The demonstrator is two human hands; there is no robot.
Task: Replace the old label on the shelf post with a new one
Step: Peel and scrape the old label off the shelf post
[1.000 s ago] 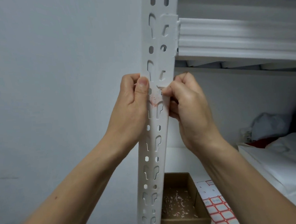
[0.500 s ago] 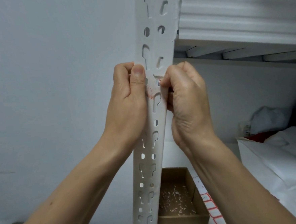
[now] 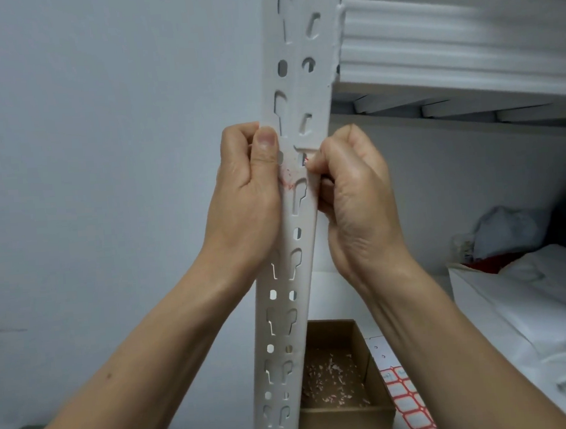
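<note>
A white slotted shelf post runs from bottom centre up to the top. Faint red remains of the old label smear its face at hand height. My left hand grips the post's left edge, thumb upright along it. My right hand is curled at the post's right edge, its thumb tip against a small red scrap of label there. A sheet of new red-bordered labels lies on the lower shelf, below my right forearm.
An open cardboard box holding peeled label scraps sits behind the post's foot. A white shelf beam joins the post at upper right. White bags and a grey bundle fill the right. A plain wall is on the left.
Both hands stayed at the same height on the post. The right hand curled tighter against the post's right edge. The view tilted slightly, so the hands sit higher than a second ago.
</note>
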